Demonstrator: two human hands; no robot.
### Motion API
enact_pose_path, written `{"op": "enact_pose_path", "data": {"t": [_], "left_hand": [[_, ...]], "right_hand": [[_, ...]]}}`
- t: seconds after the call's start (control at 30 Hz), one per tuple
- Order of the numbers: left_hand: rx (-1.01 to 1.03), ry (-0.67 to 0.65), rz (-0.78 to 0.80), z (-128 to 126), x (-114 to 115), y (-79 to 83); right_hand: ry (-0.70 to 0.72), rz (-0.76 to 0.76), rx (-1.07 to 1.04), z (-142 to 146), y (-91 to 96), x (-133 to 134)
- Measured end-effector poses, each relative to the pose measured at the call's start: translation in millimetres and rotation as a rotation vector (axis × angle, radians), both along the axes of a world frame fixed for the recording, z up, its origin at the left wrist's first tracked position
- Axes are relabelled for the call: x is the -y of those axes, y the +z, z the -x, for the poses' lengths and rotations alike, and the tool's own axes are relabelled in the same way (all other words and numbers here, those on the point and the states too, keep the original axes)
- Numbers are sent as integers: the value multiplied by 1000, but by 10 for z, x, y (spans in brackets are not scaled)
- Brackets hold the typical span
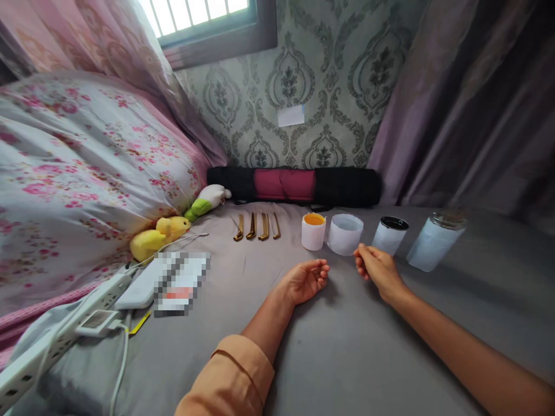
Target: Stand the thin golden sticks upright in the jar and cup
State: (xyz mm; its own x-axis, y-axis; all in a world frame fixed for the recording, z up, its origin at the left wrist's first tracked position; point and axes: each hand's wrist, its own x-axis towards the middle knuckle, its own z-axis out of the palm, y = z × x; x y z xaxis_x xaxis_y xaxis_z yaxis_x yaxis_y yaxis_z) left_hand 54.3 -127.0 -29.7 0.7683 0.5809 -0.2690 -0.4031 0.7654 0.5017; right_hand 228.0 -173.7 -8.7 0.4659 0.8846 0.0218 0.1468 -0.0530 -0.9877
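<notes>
The left hand point(307, 281) curls loosely, released, while the right hand point(377, 270) pinches thumb to fingers, gripping what I cannot tell, before the wide white cup point(346, 237) between the orange-lined cup point(313, 236) and black-mouthed can point(389, 237).

No lettering, number, brand or sign was legible: the face of the flat rectangular item point(184, 283) was obscured by pixelation, and nothing could be read on the paper slip point(291, 116) on the wallpaper point(289, 78), the white-wrapped containers point(313, 237), the power strip point(65, 330) or the yellow tag point(140, 323).
</notes>
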Motion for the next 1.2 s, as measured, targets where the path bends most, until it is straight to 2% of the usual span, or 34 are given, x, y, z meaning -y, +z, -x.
{"op": "enact_pose_path", "data": {"t": [0.23, 0.43, 0.8, 1.2], "left_hand": [[-10, -3, -3, -6, 2, 8], [-21, 4, -4, 5, 9, 22], [-95, 142, -46, 47, -66, 79], [-336, 270, -50, 98, -361, 160]], "right_hand": [[40, 39, 80, 57, -213, -17], [83, -4, 158, 35, -327, 7], [106, -33, 199, 48, -333, 13], [116, -40, 199, 44, -315, 28]]}}
